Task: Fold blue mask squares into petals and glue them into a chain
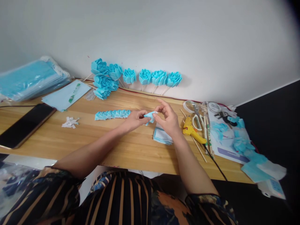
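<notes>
1. Near the middle of the frame, our left hand (137,119) pinches a small folded piece (150,116) of soft, light-blue fabric with a pointed edge.
2. Our right hand (167,118) grips the piece's other side between thumb and forefinger, its remaining fingers loosely raised; we cannot make out the folds under the fingertips.
3. Just below, we see a flat blue-and-white stack (162,136) on the wood-grained tabletop (131,142), its upper right covered by our right hand.
4. Left of our hands lies a pleated blue row (112,114), its right end meeting our left hand.
5. Along the wall at upper centre, we have ruffled, layered blue flowers (159,77) on thin sticks.
6. Right of centre sits a smooth yellow glue gun (194,131).
7. At upper left, a shiny clear bag (35,79) of blue sheets is cut off by the frame.
</notes>
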The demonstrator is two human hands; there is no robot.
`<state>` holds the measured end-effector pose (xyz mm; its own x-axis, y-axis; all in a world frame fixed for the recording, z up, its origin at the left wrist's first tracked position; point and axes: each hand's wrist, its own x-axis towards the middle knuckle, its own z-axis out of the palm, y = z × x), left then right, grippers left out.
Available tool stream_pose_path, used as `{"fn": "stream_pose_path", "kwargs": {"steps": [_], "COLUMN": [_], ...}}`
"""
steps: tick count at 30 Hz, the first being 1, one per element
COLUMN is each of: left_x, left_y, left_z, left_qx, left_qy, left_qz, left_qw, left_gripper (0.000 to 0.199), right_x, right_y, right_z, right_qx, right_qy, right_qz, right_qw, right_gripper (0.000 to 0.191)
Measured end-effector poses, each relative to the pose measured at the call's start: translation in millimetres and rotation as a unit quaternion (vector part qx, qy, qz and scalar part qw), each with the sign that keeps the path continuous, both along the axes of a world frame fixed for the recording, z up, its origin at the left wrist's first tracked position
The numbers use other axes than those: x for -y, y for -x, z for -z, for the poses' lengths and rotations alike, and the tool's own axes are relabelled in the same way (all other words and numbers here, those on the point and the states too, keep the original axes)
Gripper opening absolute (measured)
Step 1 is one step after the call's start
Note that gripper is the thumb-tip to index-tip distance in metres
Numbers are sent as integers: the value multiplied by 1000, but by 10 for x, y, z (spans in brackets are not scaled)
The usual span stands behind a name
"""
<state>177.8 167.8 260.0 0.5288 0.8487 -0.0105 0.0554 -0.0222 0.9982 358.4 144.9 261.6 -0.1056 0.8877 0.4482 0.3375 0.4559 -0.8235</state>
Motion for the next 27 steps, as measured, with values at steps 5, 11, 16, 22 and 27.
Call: {"fn": "stream_pose_path", "kwargs": {"steps": [5,11,16,22,27], "left_x": [-1,5,2,-2,-19], "left_y": [-1,9,16,20,12], "left_z": [3,4,15,27,39], "left_qx": [-31,-43,-37,-59,-45], "left_qy": [-18,-33,-30,-41,-39], "left_qz": [6,11,14,-5,-41], "left_qw": [999,998,999,997,997], "left_gripper": [22,26,37,36,36], "right_x": [11,15,4,-16,34], "right_y": [-8,-16,-17,-37,-40], "right_z": [-11,-29,-21,5,-72], "right_qx": [25,39,12,-19,47], "right_qy": [7,-1,13,34,-2], "right_qz": [8,6,-9,-40,-15], "right_qw": [1000,999,1000,998,999], "right_gripper": [59,59,58,56,54]}}
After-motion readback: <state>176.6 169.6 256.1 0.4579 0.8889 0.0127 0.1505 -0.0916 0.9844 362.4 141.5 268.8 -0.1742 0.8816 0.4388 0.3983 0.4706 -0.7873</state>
